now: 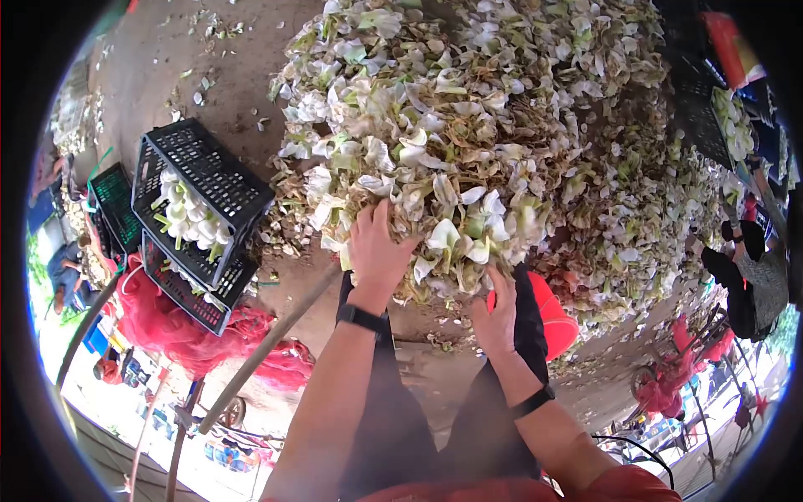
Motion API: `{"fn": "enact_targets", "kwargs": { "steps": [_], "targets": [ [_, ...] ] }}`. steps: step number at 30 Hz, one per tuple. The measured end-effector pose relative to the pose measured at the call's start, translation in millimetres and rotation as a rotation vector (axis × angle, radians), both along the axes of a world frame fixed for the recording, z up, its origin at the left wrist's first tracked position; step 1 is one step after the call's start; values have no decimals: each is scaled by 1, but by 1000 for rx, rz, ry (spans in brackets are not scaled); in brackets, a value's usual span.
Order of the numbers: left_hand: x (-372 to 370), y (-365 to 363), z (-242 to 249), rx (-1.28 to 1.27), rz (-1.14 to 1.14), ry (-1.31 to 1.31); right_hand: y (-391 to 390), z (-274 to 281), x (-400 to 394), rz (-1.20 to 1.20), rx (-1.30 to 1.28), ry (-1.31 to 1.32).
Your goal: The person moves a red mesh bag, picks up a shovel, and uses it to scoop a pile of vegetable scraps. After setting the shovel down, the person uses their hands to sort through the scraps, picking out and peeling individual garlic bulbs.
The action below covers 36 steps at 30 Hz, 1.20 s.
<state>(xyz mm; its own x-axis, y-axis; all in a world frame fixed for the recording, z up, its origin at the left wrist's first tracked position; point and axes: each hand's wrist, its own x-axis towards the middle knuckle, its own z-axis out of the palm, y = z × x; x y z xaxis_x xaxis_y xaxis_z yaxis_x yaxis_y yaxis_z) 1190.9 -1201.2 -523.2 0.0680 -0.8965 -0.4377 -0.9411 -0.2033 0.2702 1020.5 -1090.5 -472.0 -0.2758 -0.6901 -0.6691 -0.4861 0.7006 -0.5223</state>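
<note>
**Digging Into a Big Heap of Petals**

Reaching forward, the person has both hands at the near edge of a huge petal pile (468, 125). The left hand (378, 247) lies flat with fingers spread, pressing down into the white and green petals. It grips nothing that can be seen. The right hand (498, 314) is tucked under the edge of the pile, fingers curled into the petals, but how tight it holds cannot be told. Each wrist wears a black band.

The pile fills most of the ground ahead and to the right. Bare dirt ground (184, 58) lies open to the left, with a few loose bits on it. Black crates (201, 217) sit stacked there, near the pile, with white flowers inside. A red bucket (554, 322) stands just beside the right hand.
</note>
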Motion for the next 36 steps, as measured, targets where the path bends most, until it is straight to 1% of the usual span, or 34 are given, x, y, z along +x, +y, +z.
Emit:
{"fn": "enact_targets", "kwargs": {
  "steps": [1,2,4,5,6,8,9,10,11,12,13,14,15,16,17,18,19,21,22,24,25,26,28,29,30,32,33,34,36],
  "targets": [
    [-6,-6,1,193,35,-43,0,1,1,-9,-45,30],
    [-5,-6,-4,199,39,-42,-2,2,0,-17,-91,59],
    [2,-6,-19,314,4,-121,-9,3,-6,-55,-120,54],
    [11,-8,-27,342,39,-52,-11,3,-9,-126,-129,35],
    [21,-4,-32,344,41,-53,-13,1,-12,-198,-142,13],
    [30,-11,-21,231,334,240,-19,-1,-16,-188,-182,27],
    [36,-12,-13,365,533,432,-24,0,-16,-228,-229,-3],
    [41,-12,-7,366,537,427,-32,3,-15,-268,-275,-33],
    [46,-10,-1,386,776,610,-43,8,-11,-242,-336,-16],
    [50,-7,4,399,1016,795,-50,9,-5,-239,-333,-18],
    [52,-6,11,408,1156,1002,-55,10,0,-263,-342,-143],
    [55,0,14,409,1161,1003,-59,8,5,-287,-350,-267],
    [59,5,16,346,1099,1067,-62,6,11,-220,-257,-309],
    [61,8,16,282,1035,1129,-69,5,18,-215,-254,-307],
    [61,1,22,397,1264,1034,-78,5,27,-129,-191,-344],
    [64,4,23,397,1267,1035,-86,3,36,-43,-128,-381],
    [69,8,24,348,1307,1063,-92,-4,44,-39,-127,-383],
    [75,13,32,268,1399,1160,-99,-17,59,337,-372,-133],
    [78,19,34,271,1404,1158,-102,-23,66,339,-367,-133],
    [86,32,38,200,1109,1019,-103,-36,78,531,-330,36],
    [93,43,30,299,1222,1015,-99,-47,82,622,-192,58],
    [94,49,30,302,1227,1014,-96,-57,83,625,-188,57],
    [96,62,33,503,935,808,-94,-75,84,655,-38,64],
    [99,70,30,537,756,751,-91,-80,83,659,-96,51],
    [99,78,27,539,761,750,-89,-86,80,662,-92,48],
    [93,83,24,387,408,547,-91,-95,76,683,-27,19],
    [93,83,21,462,432,559,-88,-103,78,574,-206,47],
    [88,76,24,460,436,561,-90,-105,78,578,-207,47],
    [77,62,29,350,561,301,-95,-109,75,431,-147,-125]
  ]
}}
